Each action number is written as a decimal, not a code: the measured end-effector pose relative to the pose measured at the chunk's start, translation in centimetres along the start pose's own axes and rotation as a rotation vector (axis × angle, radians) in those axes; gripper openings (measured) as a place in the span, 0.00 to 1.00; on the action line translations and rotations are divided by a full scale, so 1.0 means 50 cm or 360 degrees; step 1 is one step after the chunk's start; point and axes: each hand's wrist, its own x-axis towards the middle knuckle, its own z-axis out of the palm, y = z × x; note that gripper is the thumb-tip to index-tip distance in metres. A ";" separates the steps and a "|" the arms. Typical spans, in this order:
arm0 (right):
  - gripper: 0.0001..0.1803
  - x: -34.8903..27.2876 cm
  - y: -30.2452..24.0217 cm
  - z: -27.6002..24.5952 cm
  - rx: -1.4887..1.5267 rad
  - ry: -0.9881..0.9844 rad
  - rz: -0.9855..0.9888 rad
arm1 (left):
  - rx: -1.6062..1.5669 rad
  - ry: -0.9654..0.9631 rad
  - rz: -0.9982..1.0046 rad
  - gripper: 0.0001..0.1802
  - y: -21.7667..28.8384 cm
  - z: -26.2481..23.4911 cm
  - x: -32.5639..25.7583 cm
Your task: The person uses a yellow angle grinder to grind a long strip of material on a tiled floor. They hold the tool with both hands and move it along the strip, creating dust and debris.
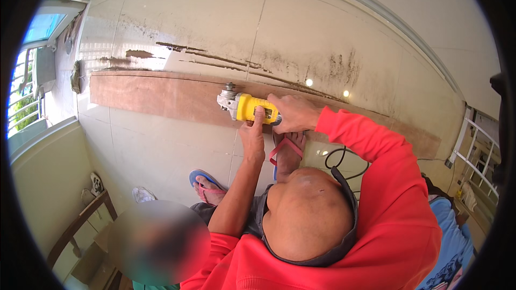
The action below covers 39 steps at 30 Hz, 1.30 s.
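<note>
So I've got both hands on a yellow angle grinder right now, and here's how it sits. My right hand is wrapped around the back end of the body, fingers closed on it. My left hand comes up from my side and clamps the middle, thumb pressed flat on the yellow casing just ahead of my right hand. So the grip's all on the rear and middle, and the grey metal head pokes out past it to my left, with the spindle end pointing away from me.

The whole tool is over a long reddish-brown plank lying across the tiled floor. Can't tell if the head is touching the wood or just above it. A black cord loops on the floor to my right, near my foot. Beyond the plank there's dark dirt streaked over the tiles. I'm in flip-flops with red straps, by the way.
</note>
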 end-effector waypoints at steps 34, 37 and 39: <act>0.35 -0.025 0.015 -0.002 -0.0026 0.0057 -0.0049 | -0.0085 -0.0038 0.0057 0.31 -0.017 0.019 -0.011; 0.35 -0.025 0.015 -0.003 -0.0047 0.0041 -0.0034 | -0.0093 -0.0034 0.0060 0.32 -0.018 0.021 -0.011; 0.35 -0.025 0.014 -0.003 -0.0062 0.0028 -0.0019 | -0.0057 -0.0025 0.0053 0.32 -0.018 0.020 -0.010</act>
